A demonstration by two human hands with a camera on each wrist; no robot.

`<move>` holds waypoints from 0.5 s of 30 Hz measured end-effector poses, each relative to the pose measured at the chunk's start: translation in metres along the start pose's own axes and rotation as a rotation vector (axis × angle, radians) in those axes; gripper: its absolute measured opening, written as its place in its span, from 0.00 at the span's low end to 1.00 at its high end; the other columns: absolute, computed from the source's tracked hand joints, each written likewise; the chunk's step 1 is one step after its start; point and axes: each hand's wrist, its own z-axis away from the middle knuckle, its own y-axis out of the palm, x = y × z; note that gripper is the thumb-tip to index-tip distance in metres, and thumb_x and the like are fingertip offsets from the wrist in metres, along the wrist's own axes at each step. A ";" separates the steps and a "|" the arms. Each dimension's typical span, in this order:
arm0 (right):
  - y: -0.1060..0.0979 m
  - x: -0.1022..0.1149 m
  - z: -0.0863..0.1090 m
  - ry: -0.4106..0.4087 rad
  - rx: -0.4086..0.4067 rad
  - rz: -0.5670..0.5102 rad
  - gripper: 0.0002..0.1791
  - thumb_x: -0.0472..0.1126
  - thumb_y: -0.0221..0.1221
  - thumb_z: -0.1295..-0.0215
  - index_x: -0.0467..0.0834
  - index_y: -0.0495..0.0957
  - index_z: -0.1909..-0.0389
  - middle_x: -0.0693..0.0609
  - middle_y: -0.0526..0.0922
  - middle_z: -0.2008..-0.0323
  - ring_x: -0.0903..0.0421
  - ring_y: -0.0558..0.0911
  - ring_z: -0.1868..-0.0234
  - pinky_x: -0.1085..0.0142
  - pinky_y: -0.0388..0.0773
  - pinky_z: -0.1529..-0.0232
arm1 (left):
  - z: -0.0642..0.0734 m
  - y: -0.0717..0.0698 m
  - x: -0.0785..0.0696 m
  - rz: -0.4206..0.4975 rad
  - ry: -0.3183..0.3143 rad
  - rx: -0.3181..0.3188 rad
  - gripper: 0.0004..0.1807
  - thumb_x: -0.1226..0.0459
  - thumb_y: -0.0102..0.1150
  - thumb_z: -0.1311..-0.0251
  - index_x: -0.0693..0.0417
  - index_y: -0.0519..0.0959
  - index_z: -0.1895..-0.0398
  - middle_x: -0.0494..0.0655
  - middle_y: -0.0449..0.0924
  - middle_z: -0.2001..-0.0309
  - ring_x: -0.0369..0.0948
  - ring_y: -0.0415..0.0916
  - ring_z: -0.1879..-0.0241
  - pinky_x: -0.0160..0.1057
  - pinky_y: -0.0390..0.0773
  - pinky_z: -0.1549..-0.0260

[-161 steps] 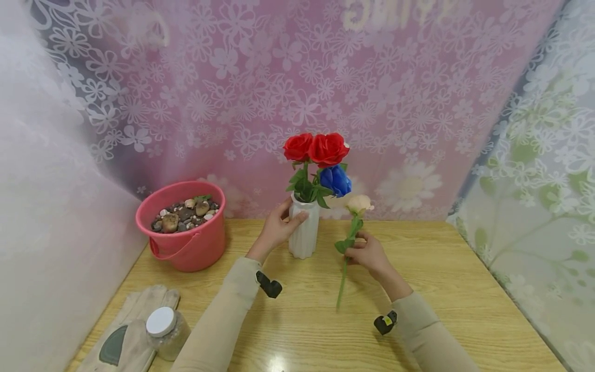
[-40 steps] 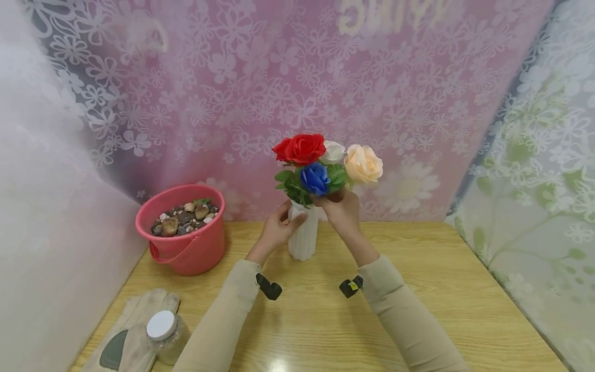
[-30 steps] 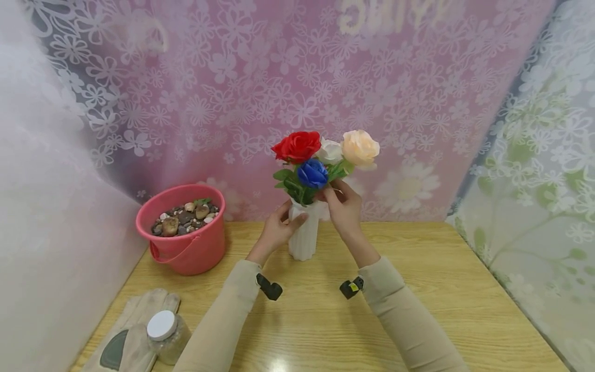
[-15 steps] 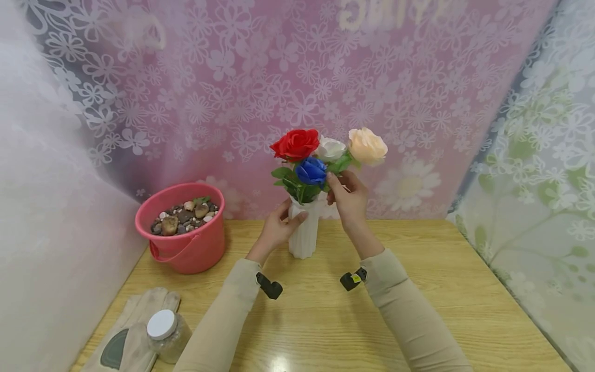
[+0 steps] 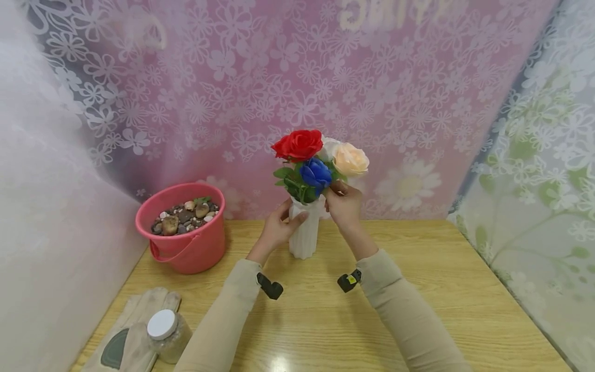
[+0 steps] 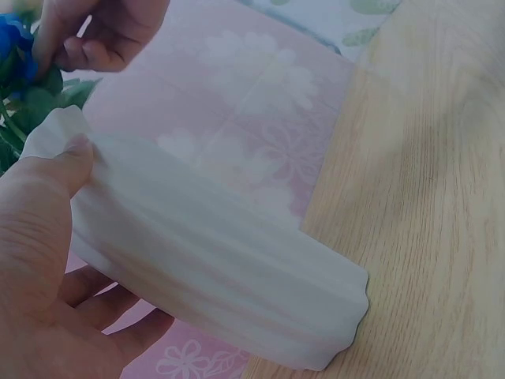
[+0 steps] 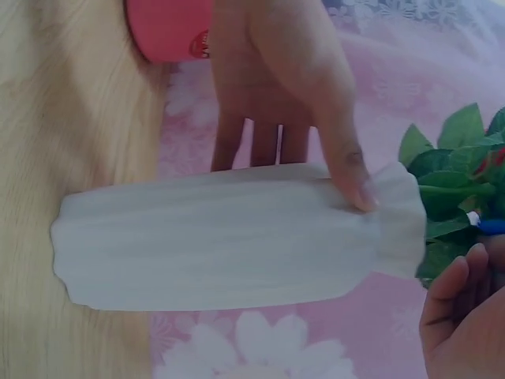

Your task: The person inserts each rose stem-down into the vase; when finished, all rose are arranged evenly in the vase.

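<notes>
A white fluted vase stands upright on the table. My left hand grips its upper part, the thumb on the near side close under the wavy rim. In the vase are a red rose, a blue rose, a white rose partly covered, and green leaves. The peach rose leans out on the right. My right hand pinches at the peach rose's stem beside the blue rose, just above the rim; that stem is largely hidden by the fingers.
A pink bucket of stones stands at the back left. Pale work gloves and a clear jar with a white lid lie at the front left. A flowered pink curtain hangs behind the table.
The peach rose was carried from low on the right up to the vase. Over the last half second, my right hand and the peach rose moved left and down. My left hand stayed on the vase.
</notes>
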 end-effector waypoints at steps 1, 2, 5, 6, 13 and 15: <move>0.001 -0.002 0.001 0.015 0.004 0.030 0.16 0.33 0.64 0.37 0.44 0.77 0.84 0.60 0.71 0.92 0.64 0.70 0.90 0.73 0.69 0.84 | 0.000 0.000 0.000 0.002 -0.002 0.000 0.38 0.51 0.65 0.27 0.38 0.63 0.17 0.52 0.70 0.23 0.56 0.72 0.26 0.59 0.75 0.30; 0.002 -0.004 0.002 0.030 0.011 0.063 0.17 0.35 0.65 0.37 0.46 0.76 0.85 0.60 0.72 0.91 0.64 0.70 0.89 0.73 0.68 0.84 | 0.001 0.000 -0.001 0.006 -0.001 0.000 0.38 0.51 0.65 0.27 0.38 0.63 0.17 0.52 0.70 0.23 0.56 0.72 0.27 0.59 0.75 0.31; 0.002 -0.010 0.005 0.064 0.032 0.193 0.15 0.43 0.70 0.37 0.46 0.83 0.83 0.62 0.75 0.89 0.64 0.70 0.86 0.71 0.67 0.82 | 0.001 0.001 -0.001 0.015 0.006 0.006 0.38 0.51 0.65 0.27 0.37 0.63 0.17 0.51 0.70 0.23 0.56 0.73 0.27 0.59 0.75 0.31; 0.003 -0.012 0.006 0.069 0.040 0.224 0.15 0.45 0.71 0.37 0.44 0.85 0.81 0.62 0.74 0.89 0.63 0.69 0.86 0.70 0.65 0.82 | 0.001 0.001 -0.001 0.017 0.009 0.009 0.38 0.51 0.65 0.27 0.37 0.63 0.17 0.51 0.70 0.23 0.56 0.72 0.27 0.59 0.75 0.31; 0.003 -0.015 0.008 0.061 0.089 0.303 0.17 0.51 0.72 0.37 0.39 0.93 0.64 0.51 0.78 0.89 0.61 0.68 0.87 0.69 0.63 0.83 | -0.002 0.001 0.003 -0.012 0.031 -0.003 0.38 0.53 0.65 0.26 0.39 0.62 0.16 0.51 0.69 0.22 0.55 0.71 0.26 0.58 0.74 0.29; 0.003 -0.014 0.008 0.079 0.095 0.276 0.17 0.50 0.72 0.37 0.39 0.93 0.63 0.46 0.84 0.84 0.61 0.70 0.88 0.68 0.67 0.83 | -0.002 0.001 0.003 -0.015 0.033 -0.003 0.38 0.54 0.65 0.26 0.40 0.62 0.17 0.52 0.69 0.22 0.55 0.71 0.26 0.57 0.74 0.29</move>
